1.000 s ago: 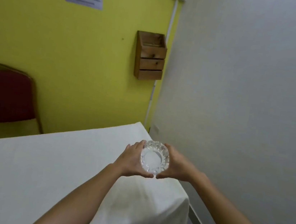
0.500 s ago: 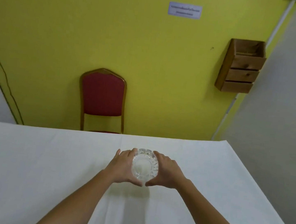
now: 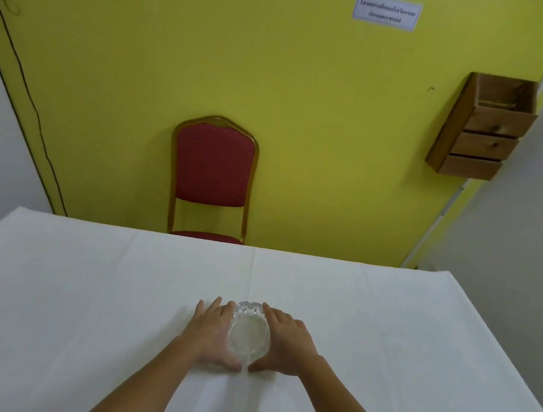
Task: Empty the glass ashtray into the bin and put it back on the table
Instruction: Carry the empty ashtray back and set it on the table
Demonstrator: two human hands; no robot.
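A plain function or meeting room: cloth-covered table (image 3: pixel 78 301), banquet chair (image 3: pixel 212 170), wall notice (image 3: pixel 387 11).

A red chair (image 3: pixel 211 177), wooden wall box (image 3: pixel 480 129) and paper notice (image 3: pixel 387 12).

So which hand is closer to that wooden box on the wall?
The right hand. It cups the right side of the ashtray, on the same side as the box. The left hand cups the ashtray's left side, farther from the box.

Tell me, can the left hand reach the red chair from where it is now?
Probably not. The left hand rests beside the glass ashtray, and the wide table lies between it and the red chair.
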